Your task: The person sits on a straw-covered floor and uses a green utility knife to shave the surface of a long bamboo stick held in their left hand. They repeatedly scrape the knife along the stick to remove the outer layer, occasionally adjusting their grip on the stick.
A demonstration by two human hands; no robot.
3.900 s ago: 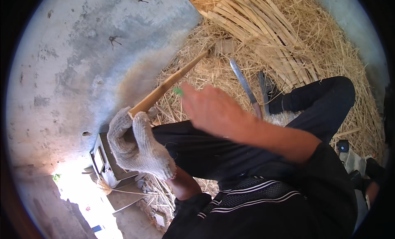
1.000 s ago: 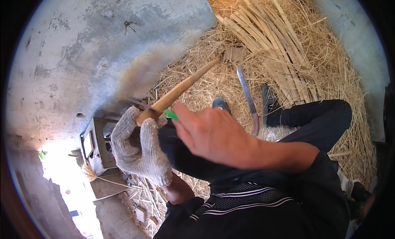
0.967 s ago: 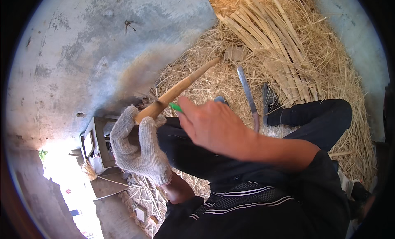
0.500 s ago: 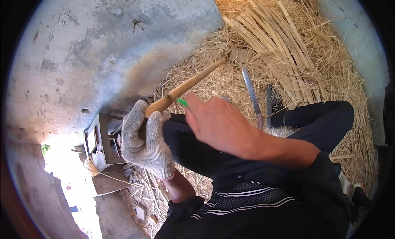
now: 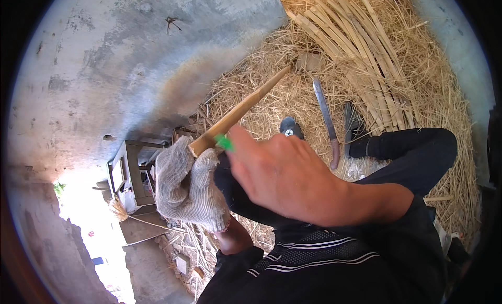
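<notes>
A tapering bamboo strip [image 5: 243,108] slants away from me, its near, thicker end in my left hand [image 5: 188,186]. That hand wears a knitted grey-white glove, thumb and fingers closed about the strip's end. My bare right hand [image 5: 287,173] is closed beside the strip, near the glove. From its thumb side pokes a small green object [image 5: 225,142], blurred, right against the strip; the rest of it is hidden by the fingers. A long knife [image 5: 324,110] with a brown wooden handle lies on the straw beyond my right hand.
Several split bamboo strips [image 5: 361,53] lie bundled on the straw [image 5: 429,89] at the far right. A stone-like block [image 5: 310,62] sits near the strip's tip. Left are a bare wall [image 5: 104,68], a wooden stand [image 5: 133,173] and a straw broom [image 5: 119,210]. My bent legs frame the workspace.
My right hand has slid toward me and down along the strip, bringing the green object close to the glove. The left hand has turned slightly, still gripping the strip.
</notes>
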